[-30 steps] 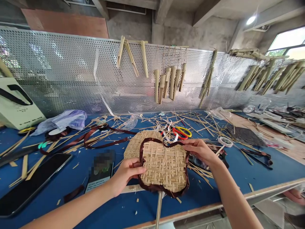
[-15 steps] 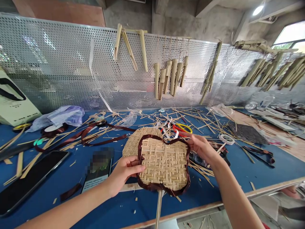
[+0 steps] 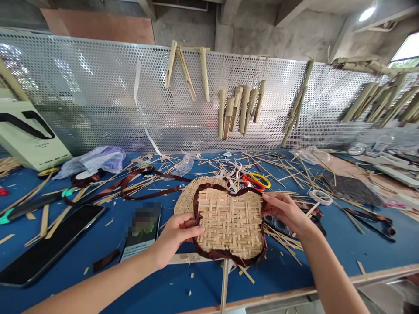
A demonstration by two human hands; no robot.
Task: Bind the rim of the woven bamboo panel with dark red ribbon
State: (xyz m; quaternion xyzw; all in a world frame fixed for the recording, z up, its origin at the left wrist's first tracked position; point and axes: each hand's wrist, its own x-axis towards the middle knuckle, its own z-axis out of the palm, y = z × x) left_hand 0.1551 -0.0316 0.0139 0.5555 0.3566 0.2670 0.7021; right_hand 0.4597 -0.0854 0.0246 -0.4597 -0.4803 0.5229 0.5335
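At the near side of the blue table [image 3: 149, 290], in the head view, a woven bamboo panel [image 3: 231, 222] with a dark ribbon border [image 3: 214, 254] is held up facing the wearer, in front of a second woven piece [image 3: 185, 203] that it partly covers. The left hand [image 3: 178, 237] grips its left edge, thumb on the weave and fingers going behind; the right hand [image 3: 286, 211] has a narrow pinch on the upper right corner, its thumb and fingertips close together on the border. The ribbon looks puckered along the bottom and sides, so a sideways pull between the hands could, I judge, drag it off the rim where it is poorly fixed; how it is fastened cannot be told. Pressing hard with the left thumb might spread the strips, since the weave shows small gaps. A pale stick [image 3: 224, 283] runs down from the lower edge past the table's front, its far end out of frame; knocking it against that edge might twist the joint, which the ribbon hides. Loose bamboo strips [image 3: 288, 248] beside the right hand could snag the border if the panel is lowered there, and the left forearm passes close to a lit phone [image 3: 140, 246], which a careless sweep might shove.
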